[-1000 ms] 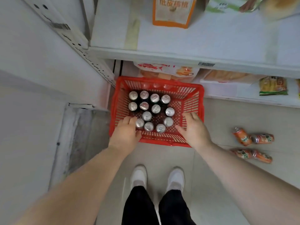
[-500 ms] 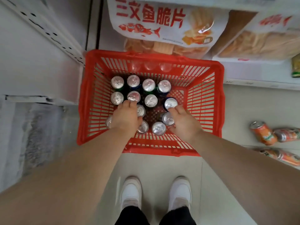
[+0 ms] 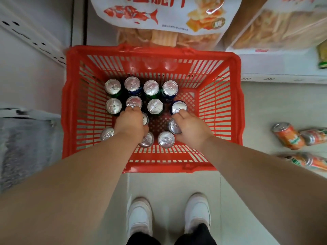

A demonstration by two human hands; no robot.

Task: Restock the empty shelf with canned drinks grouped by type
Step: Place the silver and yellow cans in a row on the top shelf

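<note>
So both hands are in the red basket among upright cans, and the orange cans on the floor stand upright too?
Not quite. The head view shows the orange cans lying on their sides on the floor. The left hand and right hand are indeed in the red basket among upright cans.

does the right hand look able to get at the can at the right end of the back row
Probably yes: the right hand is inside the red basket, and the back-row can stands with its top uncovered. Only the blue can by its fingertips sits between.
</note>
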